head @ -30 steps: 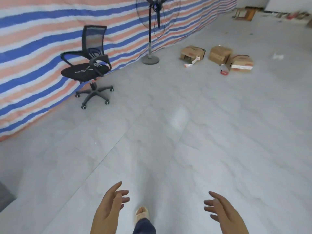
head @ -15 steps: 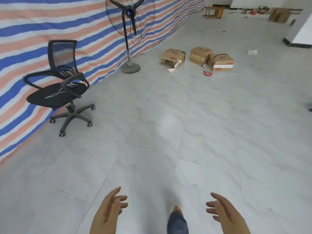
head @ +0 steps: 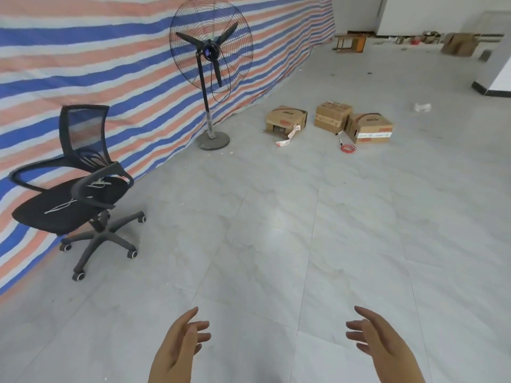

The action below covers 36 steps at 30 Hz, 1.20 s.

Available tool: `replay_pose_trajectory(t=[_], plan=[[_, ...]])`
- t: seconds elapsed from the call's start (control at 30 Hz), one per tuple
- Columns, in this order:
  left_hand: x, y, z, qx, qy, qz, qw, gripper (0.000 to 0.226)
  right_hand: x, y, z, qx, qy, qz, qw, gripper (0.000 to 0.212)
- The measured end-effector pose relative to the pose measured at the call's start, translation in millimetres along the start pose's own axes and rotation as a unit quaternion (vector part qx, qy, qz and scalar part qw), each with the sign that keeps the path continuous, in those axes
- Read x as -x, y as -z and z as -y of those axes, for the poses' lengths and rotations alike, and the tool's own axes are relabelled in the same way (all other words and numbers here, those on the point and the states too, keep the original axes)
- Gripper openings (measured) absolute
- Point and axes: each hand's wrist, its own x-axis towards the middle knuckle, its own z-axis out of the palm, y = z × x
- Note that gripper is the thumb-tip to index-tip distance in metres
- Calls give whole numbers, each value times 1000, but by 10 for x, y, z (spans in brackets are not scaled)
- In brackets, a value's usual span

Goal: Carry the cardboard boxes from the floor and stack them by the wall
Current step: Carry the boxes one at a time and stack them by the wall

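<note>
Both hands are empty, fingers loosely spread: the left hand (head: 179,346) and right hand (head: 381,346) hang low over the tiled floor (head: 276,230); three boxes (head: 333,117) sit far ahead on the floor, near the striped tarp (head: 110,64); a fan (head: 211,51) stands left of them; a chair (head: 80,194) is nearer, by the tarp.

Only the person's two hands and wrists show, the left hand (head: 177,352) and the right hand (head: 384,349). Both are bare: no gloves, rings or watch. No sleeve reaches either wrist.
</note>
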Motion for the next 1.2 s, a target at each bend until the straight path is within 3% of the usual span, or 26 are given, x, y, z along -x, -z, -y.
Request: replay_pose_trajectory(t=[0.17,0.43,0.57,0.87,1.2], plan=[[-633,-572,-289,-4,-17,23,1000,31,-805,32,383,11,16,8,1000,26],[-1971,-1395,-239,-53,36,87,994,29,-2056,-61,576,-6,-66,-29,997,27],[-2875,-1928,-382,-47,32,97,994,30,-2905,-104,868,-6,-61,-64,996,28],[-4799,-3514,-1359,-72,-33,210,974,30,-4671,92,1718,-52,-50,-156,985,28],[-5727,-5666,-1685,-101,-21,286,953,30,-6332,1126,1762,-86,-119,-223,964,27]])
